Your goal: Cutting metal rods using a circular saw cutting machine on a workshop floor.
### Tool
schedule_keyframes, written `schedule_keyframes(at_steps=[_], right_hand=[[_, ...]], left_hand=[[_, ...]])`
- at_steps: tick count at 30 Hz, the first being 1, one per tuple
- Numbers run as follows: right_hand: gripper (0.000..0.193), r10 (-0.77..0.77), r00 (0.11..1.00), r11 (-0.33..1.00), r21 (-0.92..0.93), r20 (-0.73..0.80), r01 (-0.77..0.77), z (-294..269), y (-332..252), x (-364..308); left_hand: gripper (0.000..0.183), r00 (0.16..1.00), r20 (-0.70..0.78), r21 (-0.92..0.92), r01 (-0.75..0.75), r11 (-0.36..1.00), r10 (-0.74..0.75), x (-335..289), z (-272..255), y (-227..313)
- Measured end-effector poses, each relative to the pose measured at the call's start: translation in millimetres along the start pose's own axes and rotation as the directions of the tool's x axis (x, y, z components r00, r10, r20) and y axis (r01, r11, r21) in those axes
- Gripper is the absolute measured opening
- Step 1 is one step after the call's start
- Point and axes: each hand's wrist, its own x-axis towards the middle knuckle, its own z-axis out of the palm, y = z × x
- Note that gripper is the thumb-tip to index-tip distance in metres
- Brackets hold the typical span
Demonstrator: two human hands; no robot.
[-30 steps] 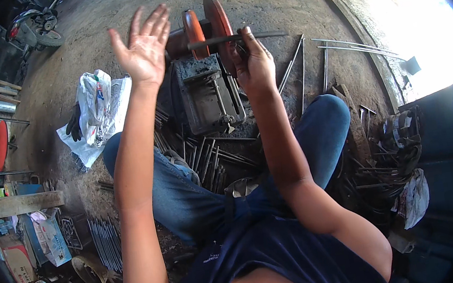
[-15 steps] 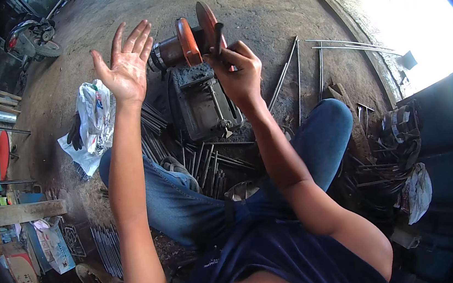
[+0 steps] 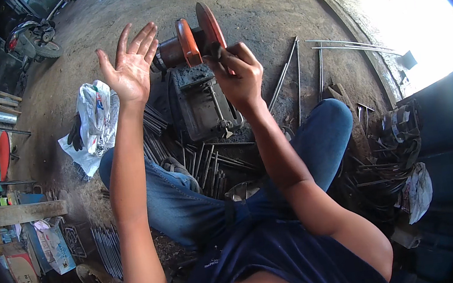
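Observation:
My left hand (image 3: 131,74) is raised with its palm showing and the fingers spread, holding nothing. It is left of an orange-and-dark cut-off saw (image 3: 188,43), apart from it as far as I can tell. My right hand (image 3: 243,76) is closed around a short dark rod (image 3: 216,50), whose end points up near the saw's orange disc-shaped part (image 3: 209,24). Fingers hide most of the rod. The saw's grey base (image 3: 201,111), with a clamp screw along it, rests on the ground between my knees.
Several dark metal rods (image 3: 207,168) lie around my feet. Long thin bars (image 3: 285,72) lie right of the saw. A white plastic bag (image 3: 97,119) and a dark glove (image 3: 75,134) are at left. A motorcycle (image 3: 33,40) stands at the far left.
The rod in my right hand has tilted, so it looks shorter and no longer stands upright. My left hand has shifted slightly to the right. The saw has not moved.

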Motion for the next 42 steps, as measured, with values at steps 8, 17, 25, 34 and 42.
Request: schedule_keyframes(at_steps=[8, 17, 25, 34, 42], right_hand=[[0.013, -0.023, 0.994, 1.000, 0.012, -0.105, 0.025, -1, 0, 1], [0.020, 0.267, 0.964, 0.947, 0.184, 0.001, -0.263, -3, 1, 2], [0.029, 0.550, 0.724, 0.403, 0.627, 0.415, -0.666, -17, 17, 12], [0.031, 0.405, 0.817, 0.602, 0.552, 0.411, -0.577, -10, 28, 5], [0.034, 0.388, 0.670, 0.313, 0.594, 0.632, -0.741, -21, 12, 7]], left_hand=[[0.092, 1.000, 0.009, 0.027, -0.008, 1.000, 0.008, -1, 0, 0], [0.093, 1.000, -0.005, 0.008, -0.008, 1.000, 0.008, -1, 1, 3], [0.095, 0.997, -0.070, -0.070, -0.040, 0.997, 0.035, 0, -10, 24], [0.093, 0.991, -0.126, -0.055, -0.045, 0.997, 0.038, -6, -18, 36], [0.096, 0.993, -0.112, -0.039, -0.038, 0.998, 0.034, -7, -20, 35]])
